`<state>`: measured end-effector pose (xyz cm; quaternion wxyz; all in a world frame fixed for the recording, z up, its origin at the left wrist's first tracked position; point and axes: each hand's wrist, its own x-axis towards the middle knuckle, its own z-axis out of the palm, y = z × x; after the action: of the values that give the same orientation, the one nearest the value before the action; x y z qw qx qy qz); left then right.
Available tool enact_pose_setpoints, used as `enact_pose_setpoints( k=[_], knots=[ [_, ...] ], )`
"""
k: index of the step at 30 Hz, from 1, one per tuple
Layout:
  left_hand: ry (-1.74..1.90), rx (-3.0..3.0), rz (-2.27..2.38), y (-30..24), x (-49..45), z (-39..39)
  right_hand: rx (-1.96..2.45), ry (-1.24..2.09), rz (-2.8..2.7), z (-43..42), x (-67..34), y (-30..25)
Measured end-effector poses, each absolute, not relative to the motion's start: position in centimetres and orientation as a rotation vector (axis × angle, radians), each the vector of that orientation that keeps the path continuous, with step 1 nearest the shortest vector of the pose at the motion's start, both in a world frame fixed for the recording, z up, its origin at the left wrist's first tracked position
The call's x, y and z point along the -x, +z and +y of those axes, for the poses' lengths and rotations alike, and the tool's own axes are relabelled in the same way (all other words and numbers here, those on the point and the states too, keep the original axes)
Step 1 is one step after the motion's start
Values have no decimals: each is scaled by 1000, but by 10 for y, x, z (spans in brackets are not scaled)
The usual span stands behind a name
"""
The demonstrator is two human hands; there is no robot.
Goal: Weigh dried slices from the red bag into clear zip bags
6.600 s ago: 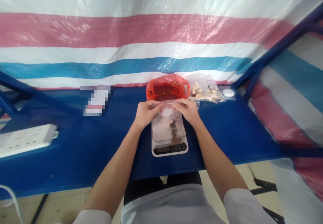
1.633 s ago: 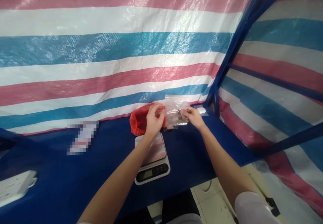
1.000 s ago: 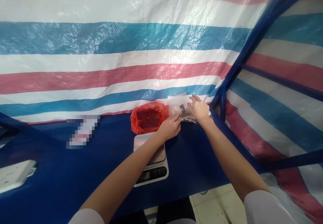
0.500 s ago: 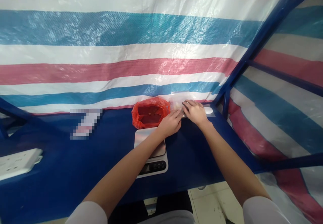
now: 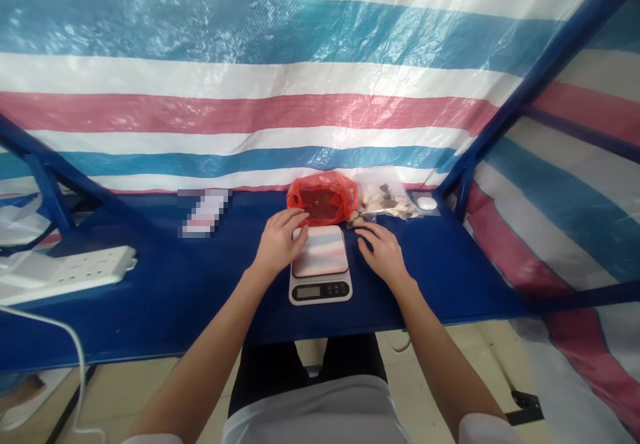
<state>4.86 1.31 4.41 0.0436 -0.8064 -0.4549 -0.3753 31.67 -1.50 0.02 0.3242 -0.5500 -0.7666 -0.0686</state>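
Observation:
My left hand point(image 5: 281, 241) is at the left edge of a white kitchen scale point(image 5: 320, 252), fingers bent with the thumb apart, reaching toward a red plastic bag point(image 5: 323, 197). The bag stands with its mouth open behind the scale. To the right of the scale, my right hand point(image 5: 383, 251) has its thumb and fingers apart, and I see nothing held in it. Its fingertips are close to a small bag of pieces point(image 5: 361, 217). Behind it lies a clear plastic bag point(image 5: 385, 194) with pale and dark brown pieces inside. The scale's plate bears nothing.
A round white object point(image 5: 427, 203) lies in clear wrapping at the right. On the left are a pixelated item point(image 5: 205, 214) and a white power strip point(image 5: 95, 264) with a cable. Blue frame bars point(image 5: 505, 124) and striped sheeting point(image 5: 280, 114) enclose the blue table point(image 5: 235, 277).
Both hands have come away from the clear bag; the left moved left to the scale, the right drew nearer. The view has shifted, and the scale and clear bag are now uncovered.

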Motion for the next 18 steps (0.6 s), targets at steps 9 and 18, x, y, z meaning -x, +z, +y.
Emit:
enact_pose_setpoints(
  k=[9, 18],
  knots=[
    [-527, 2399, -1925, -1, 21, -2, 1638, -112, -2127, -16, -312, -16],
    [-186, 2399, -1961, 3, 10, -6, 1836, -68, -2167, -23, -310, -19]
  ],
)
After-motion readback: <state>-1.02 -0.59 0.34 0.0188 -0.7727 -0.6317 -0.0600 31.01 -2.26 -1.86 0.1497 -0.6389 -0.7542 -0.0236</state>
